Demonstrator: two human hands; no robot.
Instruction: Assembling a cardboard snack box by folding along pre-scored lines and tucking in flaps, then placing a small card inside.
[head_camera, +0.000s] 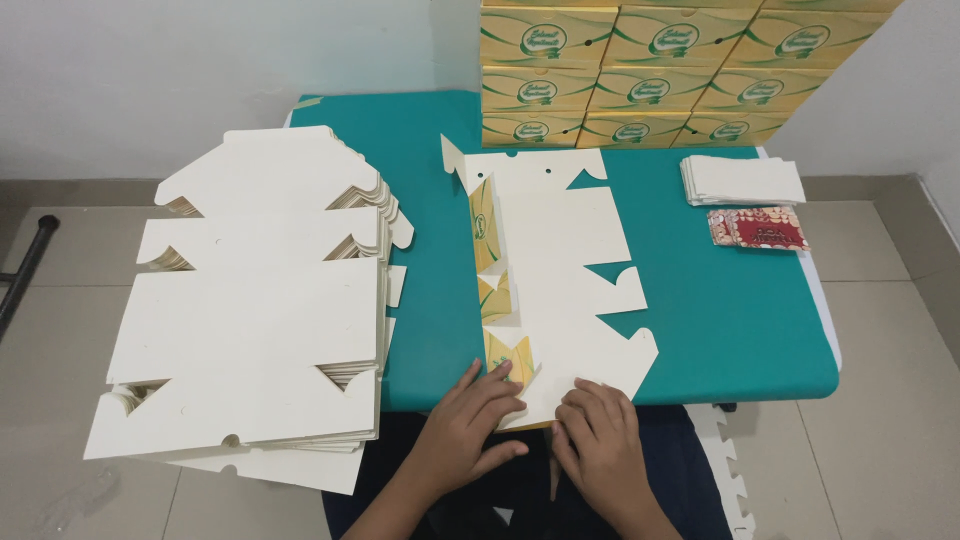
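Matt off-white cardboard for the flat box blank (560, 270) under both hands, smooth and uncoated on the upturned face; glossy yellow-gold print on its folded-up flaps (487, 235) (the outer side, by the sheen). Same matt pale card in the tall stack of blanks (250, 310). Smooth teal tabletop (720, 320), dull, cloth or plastic impossible to tell. Glossy yellow printed card on the finished boxes (640, 95). Thin white paper in the small pile (742, 180); shiny red patterned packet (758, 228).
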